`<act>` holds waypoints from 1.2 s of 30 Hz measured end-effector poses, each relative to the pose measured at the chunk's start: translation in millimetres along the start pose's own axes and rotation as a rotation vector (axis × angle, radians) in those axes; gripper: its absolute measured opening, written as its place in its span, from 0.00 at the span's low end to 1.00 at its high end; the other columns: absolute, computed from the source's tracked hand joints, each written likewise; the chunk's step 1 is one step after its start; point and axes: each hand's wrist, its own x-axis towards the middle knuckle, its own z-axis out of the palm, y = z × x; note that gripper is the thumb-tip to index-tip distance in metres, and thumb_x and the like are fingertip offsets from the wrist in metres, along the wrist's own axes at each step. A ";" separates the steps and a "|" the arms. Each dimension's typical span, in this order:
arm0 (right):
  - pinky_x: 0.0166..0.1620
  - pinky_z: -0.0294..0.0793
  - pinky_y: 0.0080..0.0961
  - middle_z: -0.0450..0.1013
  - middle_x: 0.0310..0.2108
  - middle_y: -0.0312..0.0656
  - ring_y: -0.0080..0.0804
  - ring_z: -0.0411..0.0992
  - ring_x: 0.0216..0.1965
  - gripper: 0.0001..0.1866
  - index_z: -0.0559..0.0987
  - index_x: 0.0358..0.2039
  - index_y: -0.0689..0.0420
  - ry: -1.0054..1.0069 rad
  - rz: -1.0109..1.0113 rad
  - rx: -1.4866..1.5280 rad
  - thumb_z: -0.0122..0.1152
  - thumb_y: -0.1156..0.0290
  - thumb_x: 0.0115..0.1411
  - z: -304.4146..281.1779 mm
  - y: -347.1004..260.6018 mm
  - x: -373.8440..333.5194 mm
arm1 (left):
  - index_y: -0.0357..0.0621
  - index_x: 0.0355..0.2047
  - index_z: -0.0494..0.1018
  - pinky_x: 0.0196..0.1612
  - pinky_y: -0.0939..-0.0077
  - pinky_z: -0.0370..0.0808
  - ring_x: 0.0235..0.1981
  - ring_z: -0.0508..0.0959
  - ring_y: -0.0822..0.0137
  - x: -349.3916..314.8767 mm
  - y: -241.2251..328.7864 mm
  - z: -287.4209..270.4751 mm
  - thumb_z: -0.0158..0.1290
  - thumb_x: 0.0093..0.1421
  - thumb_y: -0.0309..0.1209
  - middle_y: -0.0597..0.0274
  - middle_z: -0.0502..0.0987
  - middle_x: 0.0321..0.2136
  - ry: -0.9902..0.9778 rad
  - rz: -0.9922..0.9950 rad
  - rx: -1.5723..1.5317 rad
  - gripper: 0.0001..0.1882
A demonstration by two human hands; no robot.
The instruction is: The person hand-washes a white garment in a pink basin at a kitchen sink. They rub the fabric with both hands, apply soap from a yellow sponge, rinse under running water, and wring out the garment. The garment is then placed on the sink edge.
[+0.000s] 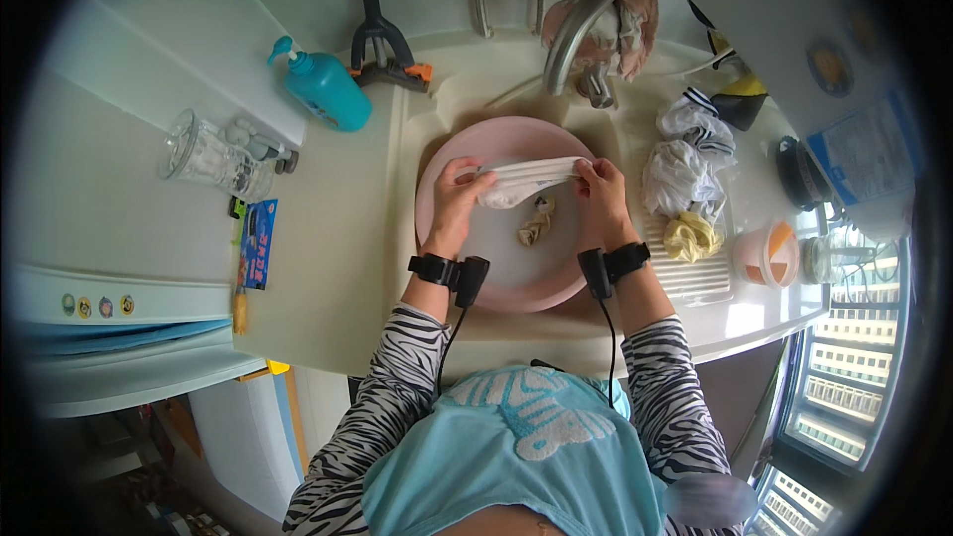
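Observation:
A white sock [531, 179] is stretched sideways between my two hands, above a pink basin [434, 228]. My left hand [460, 201] is closed on its left end, thumb on the near side. At the right end my right hand [602, 194] pinches the fabric. Below the sock, a small crumpled, yellowish-white cloth piece [537, 222] lies in the cloudy water [506, 263]. The basin sits in a cream sink under a metal faucet [573, 40] with a pinkish cloth [635, 15] draped over it.
Right of the basin, wet white clothes [685, 174] and a yellow cloth [692, 237] lie on the ribbed washboard [690, 281]. Beyond them stands a small plastic tub [766, 254]. On the left are a teal pump bottle [323, 89], a glass jar [213, 159] and a mop head [387, 65].

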 end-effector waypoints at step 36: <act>0.30 0.74 0.32 0.75 0.28 0.44 0.35 0.73 0.25 0.14 0.75 0.29 0.63 -0.760 0.134 -1.367 0.55 0.62 0.57 22.5 155.0 30.6 | 0.33 0.35 0.73 0.32 0.65 0.71 0.28 0.76 0.58 42.2 -202.6 -61.5 0.56 0.50 0.29 0.52 0.77 0.28 -0.001 -0.527 0.861 0.13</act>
